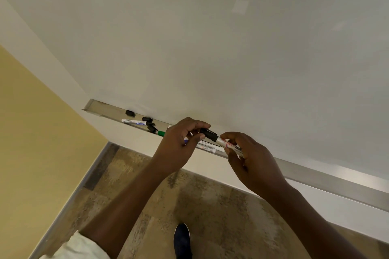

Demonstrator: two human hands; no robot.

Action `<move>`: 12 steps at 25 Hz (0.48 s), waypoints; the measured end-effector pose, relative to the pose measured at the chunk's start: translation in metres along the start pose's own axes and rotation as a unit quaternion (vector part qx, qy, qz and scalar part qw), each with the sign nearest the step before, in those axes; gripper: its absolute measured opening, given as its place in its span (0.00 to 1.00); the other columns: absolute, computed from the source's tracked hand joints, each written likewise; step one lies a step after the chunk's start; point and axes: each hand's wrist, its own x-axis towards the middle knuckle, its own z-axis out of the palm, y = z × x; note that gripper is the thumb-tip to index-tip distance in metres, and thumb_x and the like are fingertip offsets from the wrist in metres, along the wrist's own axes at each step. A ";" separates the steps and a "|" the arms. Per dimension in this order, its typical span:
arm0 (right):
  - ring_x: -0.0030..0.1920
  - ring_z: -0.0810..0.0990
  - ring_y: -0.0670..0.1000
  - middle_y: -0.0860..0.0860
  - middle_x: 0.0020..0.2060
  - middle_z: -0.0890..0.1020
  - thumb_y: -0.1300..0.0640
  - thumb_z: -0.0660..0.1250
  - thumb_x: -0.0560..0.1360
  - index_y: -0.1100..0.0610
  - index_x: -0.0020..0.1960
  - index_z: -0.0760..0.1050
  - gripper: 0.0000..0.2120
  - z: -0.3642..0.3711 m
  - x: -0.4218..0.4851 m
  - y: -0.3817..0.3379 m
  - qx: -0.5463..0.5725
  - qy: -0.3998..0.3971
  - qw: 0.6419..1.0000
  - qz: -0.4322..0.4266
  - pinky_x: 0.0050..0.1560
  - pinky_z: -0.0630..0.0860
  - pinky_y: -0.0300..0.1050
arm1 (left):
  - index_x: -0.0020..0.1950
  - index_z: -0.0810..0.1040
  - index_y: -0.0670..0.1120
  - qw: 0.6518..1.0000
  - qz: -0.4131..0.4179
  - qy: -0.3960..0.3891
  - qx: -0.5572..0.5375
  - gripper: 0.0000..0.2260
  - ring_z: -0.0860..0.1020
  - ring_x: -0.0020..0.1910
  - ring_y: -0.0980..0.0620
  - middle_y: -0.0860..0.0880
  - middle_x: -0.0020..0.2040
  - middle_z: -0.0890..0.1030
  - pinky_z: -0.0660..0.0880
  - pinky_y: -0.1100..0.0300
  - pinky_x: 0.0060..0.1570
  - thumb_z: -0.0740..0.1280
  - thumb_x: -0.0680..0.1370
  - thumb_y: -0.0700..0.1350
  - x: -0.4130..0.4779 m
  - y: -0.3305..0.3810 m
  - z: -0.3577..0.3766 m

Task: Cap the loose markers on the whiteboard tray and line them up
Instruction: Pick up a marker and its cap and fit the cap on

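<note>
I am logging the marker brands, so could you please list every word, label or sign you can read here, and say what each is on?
"MA", cut off by the fingers: on the held marker, with red lettering beside it, unreadable.
Blue print on the white marker in the tray: too blurred to read.
Small print and round symbols on the marker beneath the hands: too small to read.

on the marker (230,145) held in our right hand (252,160) we read black letters "ma", the rest hidden by our fingers, and above them red letters too blurred to make out. the white marker (134,122) lying at the left of the tray (315,172) carries a blue logo we cannot read. the marker on the tray (207,147) under our hands has small grey print and a red round symbol, both too small to read.
</note>
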 end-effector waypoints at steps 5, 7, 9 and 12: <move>0.30 0.72 0.44 0.42 0.34 0.75 0.42 0.55 0.80 0.50 0.52 0.75 0.15 -0.006 -0.012 -0.007 0.016 0.010 1.000 0.020 0.29 0.62 0.36 | 0.51 0.85 0.45 0.887 -0.205 0.071 -0.408 0.13 0.81 0.42 0.48 0.44 0.46 0.86 0.78 0.56 0.42 0.63 0.80 0.48 -0.011 0.037 0.028; 0.28 0.71 0.43 0.40 0.31 0.73 0.42 0.55 0.80 0.49 0.55 0.74 0.14 -0.007 -0.017 -0.011 0.026 0.008 0.999 0.029 0.28 0.61 0.35 | 0.49 0.83 0.41 0.811 -0.264 0.076 -0.516 0.18 0.81 0.42 0.46 0.42 0.45 0.85 0.77 0.53 0.43 0.62 0.79 0.54 -0.014 0.048 0.043; 0.28 0.72 0.40 0.39 0.32 0.75 0.46 0.57 0.82 0.45 0.62 0.72 0.11 -0.007 -0.021 -0.015 0.031 0.002 0.999 0.027 0.28 0.62 0.32 | 0.53 0.81 0.39 0.743 -0.307 0.015 -0.595 0.27 0.81 0.51 0.42 0.38 0.53 0.83 0.77 0.49 0.54 0.59 0.78 0.63 -0.018 0.058 0.057; 0.31 0.75 0.41 0.42 0.36 0.78 0.51 0.56 0.82 0.48 0.60 0.71 0.10 -0.006 -0.023 -0.017 0.019 -0.016 0.999 0.039 0.29 0.67 0.40 | 0.68 0.74 0.34 0.639 -0.298 -0.124 -0.698 0.47 0.69 0.72 0.35 0.31 0.69 0.73 0.60 0.39 0.75 0.52 0.73 0.75 -0.022 0.075 0.072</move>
